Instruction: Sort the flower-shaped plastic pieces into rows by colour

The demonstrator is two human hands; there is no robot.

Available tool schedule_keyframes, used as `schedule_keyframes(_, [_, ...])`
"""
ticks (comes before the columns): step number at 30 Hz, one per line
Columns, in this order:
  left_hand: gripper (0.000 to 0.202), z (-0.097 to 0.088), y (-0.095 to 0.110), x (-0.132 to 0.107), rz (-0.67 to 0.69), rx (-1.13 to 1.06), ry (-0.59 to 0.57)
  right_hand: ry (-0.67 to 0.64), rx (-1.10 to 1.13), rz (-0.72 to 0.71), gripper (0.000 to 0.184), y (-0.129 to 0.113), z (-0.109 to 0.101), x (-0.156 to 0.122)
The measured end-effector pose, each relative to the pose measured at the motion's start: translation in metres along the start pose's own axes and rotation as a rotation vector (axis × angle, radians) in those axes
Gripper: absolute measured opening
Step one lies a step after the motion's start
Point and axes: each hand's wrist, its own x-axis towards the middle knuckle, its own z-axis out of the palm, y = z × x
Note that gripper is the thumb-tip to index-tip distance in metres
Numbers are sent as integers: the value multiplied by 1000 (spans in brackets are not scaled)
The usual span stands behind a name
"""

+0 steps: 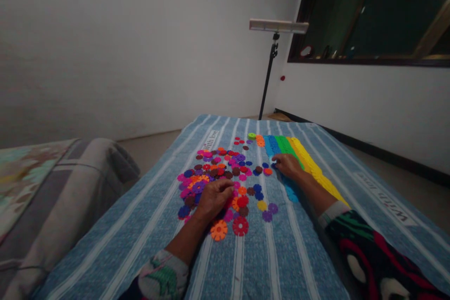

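My left hand rests over a mixed pile of notched plastic flower discs, in purple, pink, red, brown, orange and dark blue. Its fingers are drawn together, and whatever they pinch is hidden. Further right, my right hand has its fingertips closed at a dark blue disc, beside rows of discs sorted by colour. Those rows are a yellow one, a green one and blue ones. A short orange row and a light green disc sit at the far end.
A striped blue cloth covers the table. Loose purple discs and a red disc lie nearer me. A blanket-covered surface stands left. Behind the table are a lamp on a stand and a dark window.
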Motion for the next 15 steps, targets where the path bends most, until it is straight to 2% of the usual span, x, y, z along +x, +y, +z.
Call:
schedule_keyframes(9, [20, -2, 5, 0, -8, 9, 5, -60, -167, -14, 29, -2, 0, 11])
schedule_keyframes(15, [20, -2, 7, -1, -10, 27, 3, -16, -211, -4, 31, 1, -9, 11])
